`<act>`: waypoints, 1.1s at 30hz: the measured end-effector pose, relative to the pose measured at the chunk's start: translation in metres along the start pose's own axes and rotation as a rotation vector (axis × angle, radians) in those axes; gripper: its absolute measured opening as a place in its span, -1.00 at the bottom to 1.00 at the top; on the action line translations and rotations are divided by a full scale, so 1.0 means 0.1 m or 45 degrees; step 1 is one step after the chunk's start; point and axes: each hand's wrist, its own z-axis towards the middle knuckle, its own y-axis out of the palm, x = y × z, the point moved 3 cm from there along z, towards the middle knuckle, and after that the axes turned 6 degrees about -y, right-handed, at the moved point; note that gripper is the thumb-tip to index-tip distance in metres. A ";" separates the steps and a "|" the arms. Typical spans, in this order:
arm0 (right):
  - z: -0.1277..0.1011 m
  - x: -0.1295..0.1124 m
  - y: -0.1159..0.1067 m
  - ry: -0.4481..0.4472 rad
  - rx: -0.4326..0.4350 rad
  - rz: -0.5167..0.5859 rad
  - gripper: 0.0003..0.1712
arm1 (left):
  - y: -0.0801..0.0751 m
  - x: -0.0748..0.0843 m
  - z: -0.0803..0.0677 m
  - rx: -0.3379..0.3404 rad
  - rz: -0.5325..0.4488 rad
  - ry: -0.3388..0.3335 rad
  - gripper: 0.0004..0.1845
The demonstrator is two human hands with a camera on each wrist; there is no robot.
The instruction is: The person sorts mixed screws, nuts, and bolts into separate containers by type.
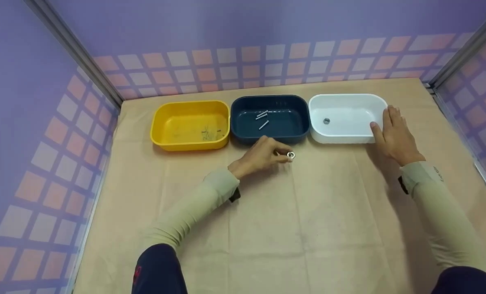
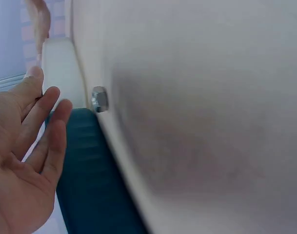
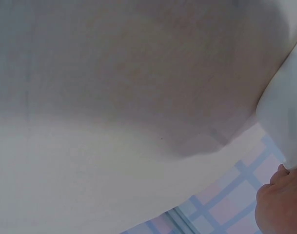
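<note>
Both sleeved forearms reach out over the tan cloth (image 1: 291,228) toward three tubs set in a row at its far edge.

Left hand (image 1: 261,155): in the wrist view the fingers (image 2: 46,117) are straight and spread, holding nothing. A small metal nut (image 1: 291,155) lies on the cloth just at the fingertips, close before the dark blue tub (image 1: 269,139); whether they touch it I cannot tell.

Right hand (image 1: 393,132): flat and relaxed, fingers straight against the right end wall of the white tub (image 1: 320,136), thumb along its near wall. It holds nothing.

Contents observed:
- white tub: one nut (image 1: 326,121) on the floor;
- dark blue tub: a few bolts (image 1: 262,118);
- yellow tub (image 1: 161,141): several small dark parts (image 1: 210,132), too small to identify.

Judgement: sorting looks well advanced. All three tubs hold parts, and the nut by the left hand is the only loose piece visible on the cloth. It is not yet gripped, and appears to belong with the nut in the white tub.
</note>
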 end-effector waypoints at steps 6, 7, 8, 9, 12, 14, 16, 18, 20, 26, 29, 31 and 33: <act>-0.01 0.02 0.00 0.010 0.008 -0.002 -0.01 | 0.01 0.09 0.12 -0.039 -0.138 0.006 -0.76; -0.01 0.02 0.00 0.011 0.008 -0.002 -0.01 | 0.01 0.10 0.14 -0.039 -0.140 0.014 -0.76; -0.01 0.03 0.00 0.013 0.006 -0.003 -0.01 | 0.01 0.11 0.16 -0.036 -0.139 0.025 -0.76; 0.00 0.03 0.00 0.017 0.001 -0.005 0.00 | 0.01 0.13 0.18 -0.034 -0.141 0.034 -0.75; 0.00 0.04 0.01 0.027 -0.016 -0.013 0.01 | 0.00 0.18 0.24 -0.010 -0.110 0.056 -0.75; 0.00 0.04 0.01 0.034 -0.021 -0.019 0.01 | -0.01 0.22 0.29 0.008 -0.088 0.062 -0.74; 0.00 0.04 0.01 0.039 -0.025 -0.025 0.02 | -0.01 0.26 0.34 0.028 -0.061 0.059 -0.74; 0.00 0.04 0.02 0.041 -0.028 -0.030 0.02 | -0.01 0.29 0.39 0.034 -0.056 0.055 -0.73; 0.00 0.04 0.02 0.036 -0.027 -0.034 0.02 | -0.01 0.31 0.44 0.038 -0.061 0.058 -0.72; 0.02 0.02 0.02 0.015 -0.018 -0.031 0.02 | 0.00 0.36 0.60 0.064 -0.036 0.075 -0.71; 0.02 0.01 0.01 0.011 -0.012 -0.042 0.02 | 0.03 0.37 0.70 0.083 -0.015 0.071 -0.71; 0.02 0.01 0.01 0.016 -0.010 -0.062 0.02 | 0.05 0.38 0.77 0.091 -0.010 0.059 -0.71; 0.02 0.01 0.01 0.026 -0.017 -0.076 0.02 | 0.06 0.40 0.84 0.095 -0.008 0.045 -0.70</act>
